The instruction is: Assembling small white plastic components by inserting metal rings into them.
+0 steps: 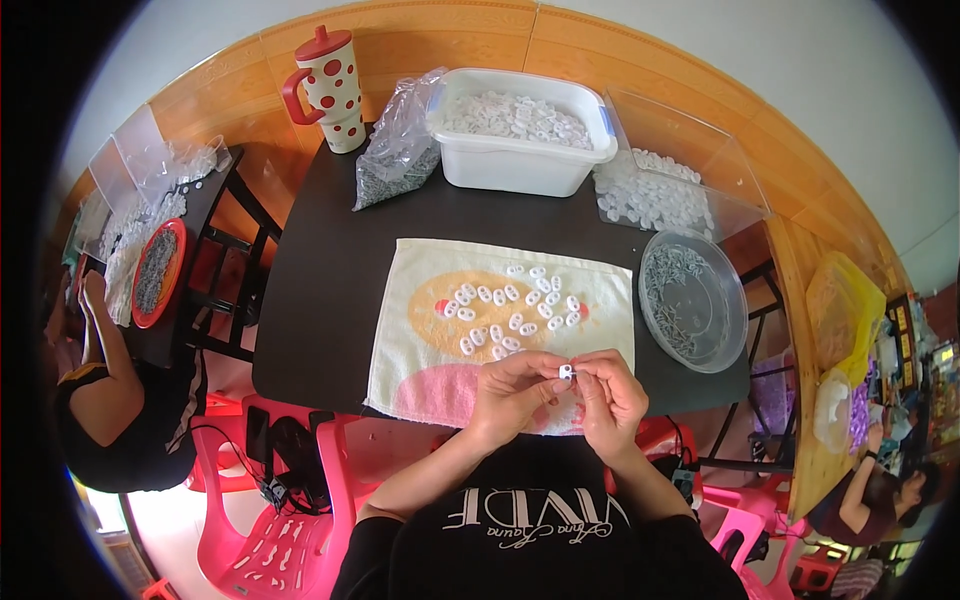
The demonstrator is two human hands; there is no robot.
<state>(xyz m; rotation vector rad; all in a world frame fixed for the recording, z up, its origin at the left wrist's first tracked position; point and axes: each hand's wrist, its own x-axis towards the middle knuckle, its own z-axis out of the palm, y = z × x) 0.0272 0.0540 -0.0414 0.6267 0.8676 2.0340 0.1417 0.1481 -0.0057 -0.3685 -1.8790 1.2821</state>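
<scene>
My left hand (512, 398) and my right hand (612, 402) meet over the near edge of a patterned towel (397, 345). Between their fingertips is a small white plastic piece (566, 371), with a dark spot showing on it. Both hands are closed in a pinch on it; whether the right fingers also hold a tiny part is hidden. Several similar white oval pieces with two holes (484, 293) lie scattered on the towel beyond my hands. Right of the towel stands a clear round tub (741, 318) with thin grey metal parts inside.
At the back stand a spotted tumbler (335, 95), a plastic bag of grey parts (397, 165), a white bin (515, 165) of white pieces and a clear open box (700, 130) with white round pieces. Pink chairs (270, 540) flank me. Other people sit at tables left and right.
</scene>
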